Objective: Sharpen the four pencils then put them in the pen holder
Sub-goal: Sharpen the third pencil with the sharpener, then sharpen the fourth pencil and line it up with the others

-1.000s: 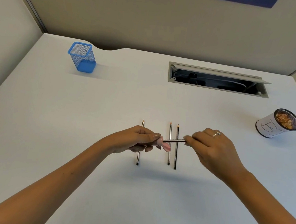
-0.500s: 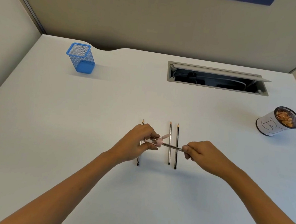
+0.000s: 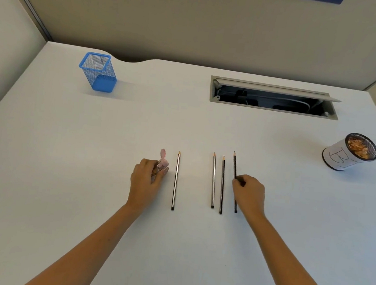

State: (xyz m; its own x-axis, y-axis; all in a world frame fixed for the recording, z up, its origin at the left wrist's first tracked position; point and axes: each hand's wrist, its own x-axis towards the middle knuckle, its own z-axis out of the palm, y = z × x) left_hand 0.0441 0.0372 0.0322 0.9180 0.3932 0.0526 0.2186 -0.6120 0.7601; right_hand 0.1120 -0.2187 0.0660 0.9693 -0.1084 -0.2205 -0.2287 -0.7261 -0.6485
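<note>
Several pencils lie on the white desk (image 3: 66, 153), tips pointing away from me. A silver one (image 3: 175, 182) lies alone at the left. Another silver pencil (image 3: 213, 181) and a dark pencil (image 3: 222, 184) lie side by side. My right hand (image 3: 248, 194) pinches a further dark pencil (image 3: 234, 164) at its middle, low at the desk just right of those two. My left hand (image 3: 146, 179) holds a pink sharpener (image 3: 162, 163) left of the lone silver pencil. The blue mesh pen holder (image 3: 98, 71) stands at the far left.
A white cup marked "B" (image 3: 341, 157), with pencil shavings inside, stands at the right. An open cable tray (image 3: 271, 97) is sunk into the desk at the back. Grey partition walls close off the desk at the back and both sides.
My hands have come apart. The pencil left the sharpener and my right hand brought it down to the right of the row. My left hand carried the sharpener to the left.
</note>
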